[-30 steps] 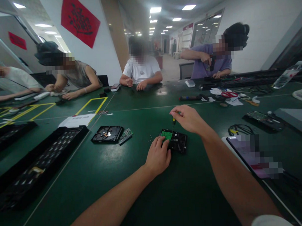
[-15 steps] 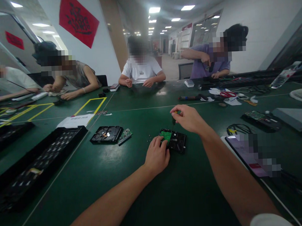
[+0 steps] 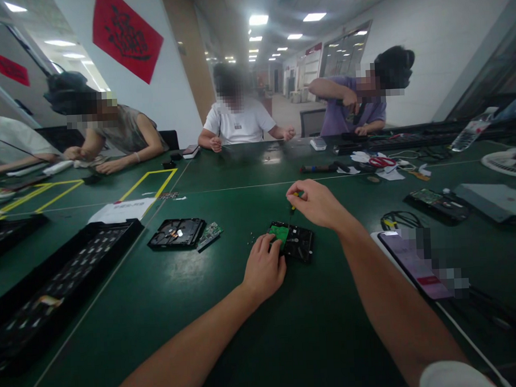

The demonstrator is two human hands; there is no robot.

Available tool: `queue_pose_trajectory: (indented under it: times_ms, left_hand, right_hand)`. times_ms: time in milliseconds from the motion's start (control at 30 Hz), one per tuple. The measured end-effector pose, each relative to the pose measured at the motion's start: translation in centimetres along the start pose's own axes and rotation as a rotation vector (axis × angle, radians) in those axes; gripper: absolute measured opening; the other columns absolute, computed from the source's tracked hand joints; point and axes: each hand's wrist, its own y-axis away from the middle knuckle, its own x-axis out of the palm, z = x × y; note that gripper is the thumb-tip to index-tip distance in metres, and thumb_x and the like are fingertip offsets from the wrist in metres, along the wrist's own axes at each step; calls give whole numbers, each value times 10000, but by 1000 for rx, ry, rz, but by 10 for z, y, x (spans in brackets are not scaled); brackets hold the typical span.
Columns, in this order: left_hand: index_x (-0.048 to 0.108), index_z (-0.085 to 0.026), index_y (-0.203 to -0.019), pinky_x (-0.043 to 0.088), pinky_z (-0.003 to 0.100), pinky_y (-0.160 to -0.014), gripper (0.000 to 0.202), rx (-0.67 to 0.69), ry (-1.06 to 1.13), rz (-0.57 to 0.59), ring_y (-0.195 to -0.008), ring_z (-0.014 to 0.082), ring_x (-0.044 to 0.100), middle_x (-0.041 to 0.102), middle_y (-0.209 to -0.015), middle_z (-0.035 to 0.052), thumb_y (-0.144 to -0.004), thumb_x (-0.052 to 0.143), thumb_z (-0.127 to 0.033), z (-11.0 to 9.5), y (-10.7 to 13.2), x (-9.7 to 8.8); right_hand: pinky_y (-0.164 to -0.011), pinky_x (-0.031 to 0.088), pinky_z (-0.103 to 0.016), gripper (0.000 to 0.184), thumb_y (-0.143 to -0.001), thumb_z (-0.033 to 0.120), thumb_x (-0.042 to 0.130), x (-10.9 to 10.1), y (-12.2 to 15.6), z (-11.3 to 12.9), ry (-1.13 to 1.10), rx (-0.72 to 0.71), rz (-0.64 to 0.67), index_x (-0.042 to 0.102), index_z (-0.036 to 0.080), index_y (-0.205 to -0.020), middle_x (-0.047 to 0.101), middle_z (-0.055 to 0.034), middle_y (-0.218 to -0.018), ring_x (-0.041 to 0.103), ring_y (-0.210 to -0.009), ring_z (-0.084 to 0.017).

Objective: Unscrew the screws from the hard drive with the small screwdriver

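A black hard drive (image 3: 298,242) with a green circuit board (image 3: 279,233) lies on the green table in front of me. My left hand (image 3: 263,269) rests on the drive's near left corner, fingers curled against it, holding it still. My right hand (image 3: 316,202) is closed round a small screwdriver (image 3: 293,199) held upright, its tip pointing down at the drive's far edge. Several tiny screws (image 3: 255,236) lie just left of the drive.
A second opened drive (image 3: 175,232) and a loose circuit board (image 3: 209,234) lie to the left, beside long black trays (image 3: 52,282). A phone (image 3: 410,258), cables (image 3: 398,219) and more drive parts (image 3: 435,200) sit right. Several other people work along the far side.
The view has shifted slightly down and left. My hands stay on the drive and screwdriver. The person in white across the table has moved their hands apart.
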Motion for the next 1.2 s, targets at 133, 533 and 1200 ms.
queue_pose_trajectory:
  times_ms: [133,533,1200]
  left_hand:
    - [571,-202,-1296,441,575,-1141,372,-6,-5,-20,-1344,343,472,535,-1369,150,-925,560,-225,0,0,-1]
    - [540,-185,-1315,489,535,-1017,406,-187,-22,-132,-1185,330,534,552,-1219,148,-921,599,-265,0,-1,0]
    - [655,-209,-1137,502,495,-931,217,-162,-25,-116,-1117,308,542,572,-1168,122,-926,616,-232,2,-1,-2]
  right_hand:
    - [-789,464,-316,133,-956,250,599,-1,0,0,10,-44,2,723,206,-976,712,-64,-1015,627,-812,-181]
    - [-742,436,-302,160,-984,272,584,1,-2,-1,16,-45,13,707,193,-921,711,-66,-981,613,-777,-173]
    - [-705,497,-293,160,-964,292,616,0,-1,-1,-93,22,20,738,214,-1032,748,-50,-992,657,-701,-157]
